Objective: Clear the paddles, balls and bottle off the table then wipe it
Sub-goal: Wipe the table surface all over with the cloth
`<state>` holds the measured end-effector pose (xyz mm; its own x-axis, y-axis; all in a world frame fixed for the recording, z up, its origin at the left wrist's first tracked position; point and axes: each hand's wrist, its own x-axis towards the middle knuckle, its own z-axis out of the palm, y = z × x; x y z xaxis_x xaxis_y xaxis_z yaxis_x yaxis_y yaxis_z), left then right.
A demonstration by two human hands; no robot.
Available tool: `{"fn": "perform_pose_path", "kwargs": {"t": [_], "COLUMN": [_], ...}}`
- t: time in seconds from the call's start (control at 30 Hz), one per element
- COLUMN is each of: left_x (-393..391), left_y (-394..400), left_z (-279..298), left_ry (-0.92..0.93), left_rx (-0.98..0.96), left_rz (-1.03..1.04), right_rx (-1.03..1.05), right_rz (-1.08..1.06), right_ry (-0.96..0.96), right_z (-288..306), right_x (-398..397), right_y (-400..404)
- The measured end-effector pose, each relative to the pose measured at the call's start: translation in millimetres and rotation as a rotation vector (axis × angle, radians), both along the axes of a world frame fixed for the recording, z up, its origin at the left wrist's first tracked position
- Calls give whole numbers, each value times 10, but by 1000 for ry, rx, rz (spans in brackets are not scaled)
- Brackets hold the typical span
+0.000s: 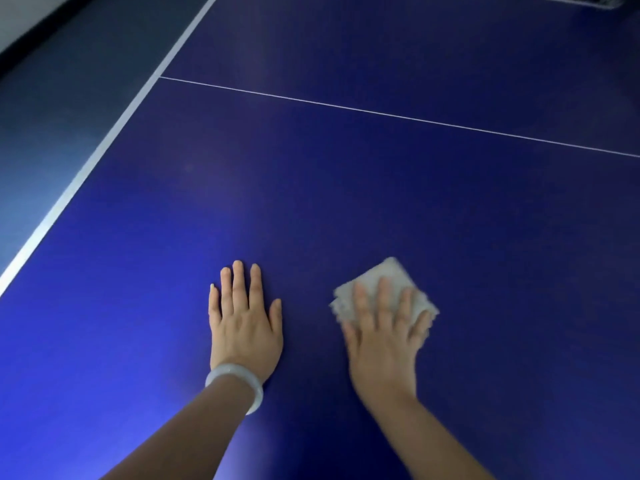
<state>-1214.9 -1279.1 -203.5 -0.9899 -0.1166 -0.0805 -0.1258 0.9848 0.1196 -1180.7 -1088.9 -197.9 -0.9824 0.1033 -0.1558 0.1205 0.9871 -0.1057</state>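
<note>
pressing one cloth [382, 289], two hands on table [346, 188]

1 table [346, 185], 1 cloth [388, 282], 2 hands, 1 bracelet [239, 379]

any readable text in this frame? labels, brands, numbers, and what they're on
None readable.
Table: only white lines, no print.
Cloth under the right hand: plain white, blurred, no label visible.
Bracelet on the left hand's wrist: plain, no marking.
Dark object at the top right corner: cut off and blurred, nothing legible.
</note>
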Motion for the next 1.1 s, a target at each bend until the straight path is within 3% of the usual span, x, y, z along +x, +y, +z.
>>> {"fn": "perform_pose_path", "kwargs": {"t": [0.1,0.23,0.3,0.4,0.53,0.67,0.77,0.83,0.97,1.0,1.03,1.1], "left_x": [7,-2,106,558,950,954,959,956,962,959,956,956], "left_y": [-33,-117,-193,-318,-448,-458,-469,-477,-478,-476,-477,-474], "left_z": [17,78,96,101,86,48,22,8,-3,-3,-3,-1], "left_ry": [9,-25,-41,-25,-47,-15,-18,-15,-14,-10,-9,-3], "left_rx": [40,161,201,109,13,-19,5,7,-6,-7,-6,-1], "left_rz": [-2,-37,-27,47,43,24,30,35,28,26,26,23], "right_rx": [-23,-11,-73,-191,-63,-1,1,87,45,16,5,10], "right_rz": [281,332,301,122,11,355,627,519,-120,-199,-188,48], "right_ry": [-35,-75,-107,-42,-12,-28,-36,-29,-20,-11,1,28], "right_z": [38,135,178,243,142,24,32,21,14,23,18,9], "right_x": [353,379,324,249,228,546,861,846,421,377,385,589], "right_y": [-237,-82,-57,-144,-408,-507,-149,221,427,302,139,-206]}}
